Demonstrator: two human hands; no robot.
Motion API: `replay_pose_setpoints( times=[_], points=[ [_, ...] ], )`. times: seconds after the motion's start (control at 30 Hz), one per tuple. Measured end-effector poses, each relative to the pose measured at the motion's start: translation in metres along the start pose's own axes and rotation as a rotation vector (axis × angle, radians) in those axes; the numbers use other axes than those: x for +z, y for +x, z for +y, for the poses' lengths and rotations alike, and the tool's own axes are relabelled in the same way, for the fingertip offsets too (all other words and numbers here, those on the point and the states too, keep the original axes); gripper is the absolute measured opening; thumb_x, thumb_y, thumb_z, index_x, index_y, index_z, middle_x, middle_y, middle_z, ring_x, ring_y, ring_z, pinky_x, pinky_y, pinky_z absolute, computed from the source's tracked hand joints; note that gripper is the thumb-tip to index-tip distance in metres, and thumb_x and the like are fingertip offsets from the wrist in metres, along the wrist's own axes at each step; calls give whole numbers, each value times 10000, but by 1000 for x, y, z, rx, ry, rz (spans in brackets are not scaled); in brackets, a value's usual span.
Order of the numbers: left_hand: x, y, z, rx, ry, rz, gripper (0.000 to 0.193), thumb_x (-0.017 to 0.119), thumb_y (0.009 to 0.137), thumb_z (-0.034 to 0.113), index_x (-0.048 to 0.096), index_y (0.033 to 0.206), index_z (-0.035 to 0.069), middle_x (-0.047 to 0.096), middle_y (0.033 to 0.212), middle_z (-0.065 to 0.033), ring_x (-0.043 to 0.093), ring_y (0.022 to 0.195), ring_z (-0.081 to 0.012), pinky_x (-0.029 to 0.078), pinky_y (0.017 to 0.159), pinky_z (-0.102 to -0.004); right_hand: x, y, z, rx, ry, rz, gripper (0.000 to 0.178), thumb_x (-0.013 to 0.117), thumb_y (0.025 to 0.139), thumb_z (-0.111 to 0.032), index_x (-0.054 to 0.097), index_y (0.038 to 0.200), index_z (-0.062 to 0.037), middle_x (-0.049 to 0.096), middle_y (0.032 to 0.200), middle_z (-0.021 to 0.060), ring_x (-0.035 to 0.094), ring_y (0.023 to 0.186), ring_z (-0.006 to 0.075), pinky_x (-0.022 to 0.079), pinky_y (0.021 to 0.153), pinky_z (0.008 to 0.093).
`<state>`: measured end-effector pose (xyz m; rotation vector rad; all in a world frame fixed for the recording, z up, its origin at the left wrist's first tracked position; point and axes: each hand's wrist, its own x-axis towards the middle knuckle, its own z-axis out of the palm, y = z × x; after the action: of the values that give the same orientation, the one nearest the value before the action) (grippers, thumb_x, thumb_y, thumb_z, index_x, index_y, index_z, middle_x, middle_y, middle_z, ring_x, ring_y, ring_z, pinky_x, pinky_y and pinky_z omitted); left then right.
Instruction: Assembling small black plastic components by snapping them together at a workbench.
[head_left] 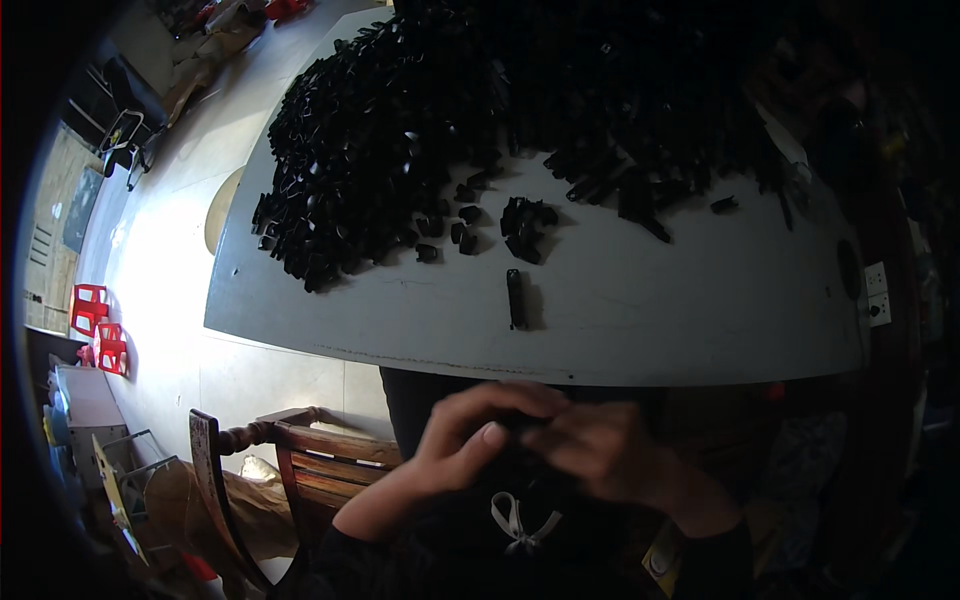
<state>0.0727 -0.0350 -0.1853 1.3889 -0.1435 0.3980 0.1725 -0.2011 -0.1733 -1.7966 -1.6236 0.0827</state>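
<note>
My left hand (462,430) and my right hand (605,445) come together in front of my body, just below the near edge of the white table (690,310). The fingers of both are curled, the right ones a little blurred. Whatever lies between them is dark and lost against my black clothing. Straight ahead on the table is a single long black plastic piece (515,298). Beyond it sits a small cluster of black pieces (525,228). A large heap of small glossy black parts (340,180) covers the far left, and longer dark pieces (640,195) lie toward the right.
A wooden chair (340,465) stands at the lower left, close to my left forearm. Red stools (111,348) are on the floor farther left. A wall socket (877,293) shows beyond the table's right end. The far right is in deep shadow.
</note>
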Motion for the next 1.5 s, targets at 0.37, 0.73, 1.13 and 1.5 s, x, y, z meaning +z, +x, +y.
replay_pose_setpoints(
  times=[0.37,0.73,1.13,1.5],
  points=[
    [6,-19,-13,-82,-247,-149,542,333,1017,352,636,862,-69,667,875,-227,635,916,-374,487,875,-455,31,9,-19,17,287,64,165,657,770,-78,628,911,1,613,906,148,652,766,261,538,535,280],
    [-77,47,-46,152,1050,429,135,602,820,63,639,949,51,621,902,-120,623,790,-252,501,624,-365,27,50,48,311,-157,109,272,688,713,-11,592,959,-77,545,754,82,611,649,280,488,526,388],
    [-74,35,-43,-87,1119,258,116,682,785,82,603,861,44,599,867,-103,625,779,-293,501,662,-361,35,27,52,388,-112,81,358,702,716,18,556,1035,-58,642,867,138,670,793,318,544,633,379],
    [-29,5,3,-11,645,72,168,749,680,-36,658,804,29,661,963,-102,668,859,-212,539,729,-289,-7,18,11,252,1,213,287,716,718,44,614,985,20,658,887,132,676,787,255,551,657,325]
  ],
)
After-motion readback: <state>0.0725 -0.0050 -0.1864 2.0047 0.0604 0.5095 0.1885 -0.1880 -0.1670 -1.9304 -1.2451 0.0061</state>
